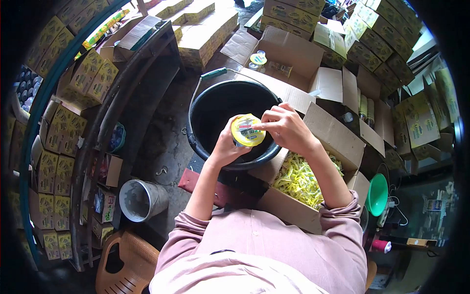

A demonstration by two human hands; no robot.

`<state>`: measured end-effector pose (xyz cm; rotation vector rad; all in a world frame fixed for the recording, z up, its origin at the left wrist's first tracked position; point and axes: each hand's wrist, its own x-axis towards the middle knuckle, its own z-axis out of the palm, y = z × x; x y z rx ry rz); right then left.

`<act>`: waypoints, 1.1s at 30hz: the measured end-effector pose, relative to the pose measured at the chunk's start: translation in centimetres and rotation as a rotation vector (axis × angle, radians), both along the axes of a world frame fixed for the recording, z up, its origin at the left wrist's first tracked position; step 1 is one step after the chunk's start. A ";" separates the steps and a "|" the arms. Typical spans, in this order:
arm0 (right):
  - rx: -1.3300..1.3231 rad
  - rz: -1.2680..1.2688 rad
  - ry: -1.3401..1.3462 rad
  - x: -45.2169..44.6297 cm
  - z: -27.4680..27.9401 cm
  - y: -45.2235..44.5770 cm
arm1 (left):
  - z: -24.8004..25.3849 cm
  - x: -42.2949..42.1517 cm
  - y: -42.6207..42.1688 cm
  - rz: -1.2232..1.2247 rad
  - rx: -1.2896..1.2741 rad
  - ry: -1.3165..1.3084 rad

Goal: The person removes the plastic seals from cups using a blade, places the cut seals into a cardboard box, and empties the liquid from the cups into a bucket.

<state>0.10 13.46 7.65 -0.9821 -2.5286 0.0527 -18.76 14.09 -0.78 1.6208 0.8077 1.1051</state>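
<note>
My left hand (225,148) is wrapped round a plastic cup with a printed yellow lid (248,137), its top turned up toward me. The fingers of my right hand (288,128) are curled, and a fingertip touches the lid near its middle. Whether anything small is pinched there I cannot make out. Both hands are over a black bucket (210,98) with a wire handle and green grip. Beside it, below my right forearm, a cardboard box (286,208) holds a heap of yellow strips (301,181).
An open carton (293,46) with several lidded cups (258,59) lies beyond the bucket. A grey pail (142,201) and brown chair (125,259) are at left, near shelves of yellow boxes (61,132). A green basin (377,194) stands at right.
</note>
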 end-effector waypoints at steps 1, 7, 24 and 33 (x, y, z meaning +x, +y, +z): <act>0.000 -0.005 -0.014 0.2 -0.1 0.1 | 0.0 0.0 0.0 0.001 0.001 0.004; -0.018 -0.019 -0.070 0.5 0.5 -0.1 | 0.3 0.0 0.0 0.012 0.036 0.061; -0.013 -0.165 0.012 5.1 0.4 -0.9 | 0.5 0.2 0.0 0.041 0.040 0.073; 0.027 -0.495 0.418 7.4 -1.6 -11.9 | -0.5 1.0 -0.2 0.207 0.200 0.467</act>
